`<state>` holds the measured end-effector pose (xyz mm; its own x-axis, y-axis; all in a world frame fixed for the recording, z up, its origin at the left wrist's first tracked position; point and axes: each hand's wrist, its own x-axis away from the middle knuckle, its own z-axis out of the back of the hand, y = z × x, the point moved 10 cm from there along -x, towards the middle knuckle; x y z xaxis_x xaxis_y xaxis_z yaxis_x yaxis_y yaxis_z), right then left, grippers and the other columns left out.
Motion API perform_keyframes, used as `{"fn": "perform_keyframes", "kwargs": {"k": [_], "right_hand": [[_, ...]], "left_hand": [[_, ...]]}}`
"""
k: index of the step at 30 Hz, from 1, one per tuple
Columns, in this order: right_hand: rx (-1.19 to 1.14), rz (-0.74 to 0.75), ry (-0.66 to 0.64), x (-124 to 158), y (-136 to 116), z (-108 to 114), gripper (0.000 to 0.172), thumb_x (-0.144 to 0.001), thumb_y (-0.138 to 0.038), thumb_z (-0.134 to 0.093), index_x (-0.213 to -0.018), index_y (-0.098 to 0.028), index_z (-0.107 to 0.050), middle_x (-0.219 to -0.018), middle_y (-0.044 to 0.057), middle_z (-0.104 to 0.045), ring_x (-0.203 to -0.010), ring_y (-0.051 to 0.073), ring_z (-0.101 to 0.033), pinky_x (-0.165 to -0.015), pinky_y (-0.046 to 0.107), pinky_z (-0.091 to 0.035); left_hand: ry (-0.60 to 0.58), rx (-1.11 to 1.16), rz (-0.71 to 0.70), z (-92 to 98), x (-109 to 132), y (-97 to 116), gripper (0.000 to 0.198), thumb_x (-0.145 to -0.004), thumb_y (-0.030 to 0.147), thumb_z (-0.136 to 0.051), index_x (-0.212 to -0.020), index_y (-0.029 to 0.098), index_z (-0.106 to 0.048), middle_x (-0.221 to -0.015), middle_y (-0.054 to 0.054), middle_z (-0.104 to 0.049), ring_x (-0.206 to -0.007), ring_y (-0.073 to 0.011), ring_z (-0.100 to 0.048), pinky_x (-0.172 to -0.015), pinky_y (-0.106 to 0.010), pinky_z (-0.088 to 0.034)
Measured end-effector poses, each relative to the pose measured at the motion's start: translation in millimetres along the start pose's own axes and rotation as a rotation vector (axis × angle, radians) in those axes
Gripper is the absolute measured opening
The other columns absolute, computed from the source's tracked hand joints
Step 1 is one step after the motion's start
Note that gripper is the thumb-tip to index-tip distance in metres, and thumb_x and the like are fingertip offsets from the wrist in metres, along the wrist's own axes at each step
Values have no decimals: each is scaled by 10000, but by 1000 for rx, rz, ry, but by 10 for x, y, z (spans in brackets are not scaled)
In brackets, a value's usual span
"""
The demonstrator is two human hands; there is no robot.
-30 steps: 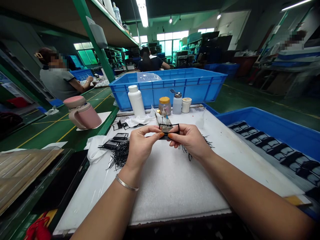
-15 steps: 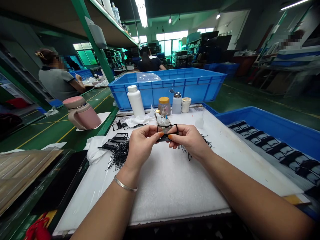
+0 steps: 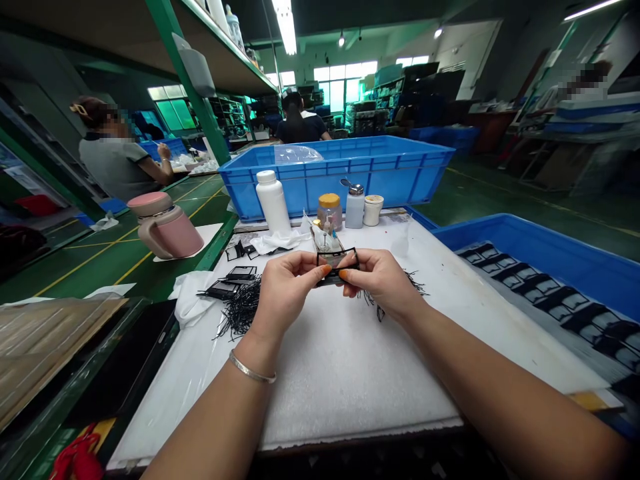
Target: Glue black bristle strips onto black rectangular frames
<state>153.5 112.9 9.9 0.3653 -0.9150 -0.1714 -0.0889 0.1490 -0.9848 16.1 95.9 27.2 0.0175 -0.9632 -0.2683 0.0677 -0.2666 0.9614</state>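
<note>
Left hand [image 3: 283, 290] and right hand [image 3: 383, 280] each pinch one end of a small black rectangular plastic frame [image 3: 337, 267], above the white foam tabletop [image 3: 340, 373]. Both grips are narrow, fingertips only. Risk: uneven squeeze may flex or snap the thin frame, or it slips into the loose black plastic strips [image 3: 240, 310].

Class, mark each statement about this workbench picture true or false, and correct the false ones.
1. The left hand and the right hand together hold a small black frame. True.
2. The pink jug stands right of the white mat. False: it stands to its left, on the green bench.
3. A white bottle stands in front of the blue crate. True.
4. The left wrist is bare. False: it wears a silver bangle.
5. A pile of thin black strips lies left of the left hand. True.
</note>
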Motion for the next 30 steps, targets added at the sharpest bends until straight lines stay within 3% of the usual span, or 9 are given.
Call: {"fn": "perform_keyframes", "kwargs": {"k": [5,30], "right_hand": [[-32,-45,-31,2,44,-23,125,-751,-193,-657,-858,-129,-645,-636,17,-667,-565,113,-634,-529,199,-483],[7,0,-7,-11,34,2,78,-743,-184,-655,-805,-140,-642,-649,9,-650,-531,110,-601,-522,222,-461]], "left_hand": [[4,24,-20,17,-9,-6,144,-699,257,-787,-760,152,-709,-662,-8,-670,-596,-105,-579,-546,-185,-450],[14,-36,-28,7,21,32,111,-736,231,-732,-790,136,-713,-702,-39,-689,-656,-152,-629,-594,-236,-493]]}}
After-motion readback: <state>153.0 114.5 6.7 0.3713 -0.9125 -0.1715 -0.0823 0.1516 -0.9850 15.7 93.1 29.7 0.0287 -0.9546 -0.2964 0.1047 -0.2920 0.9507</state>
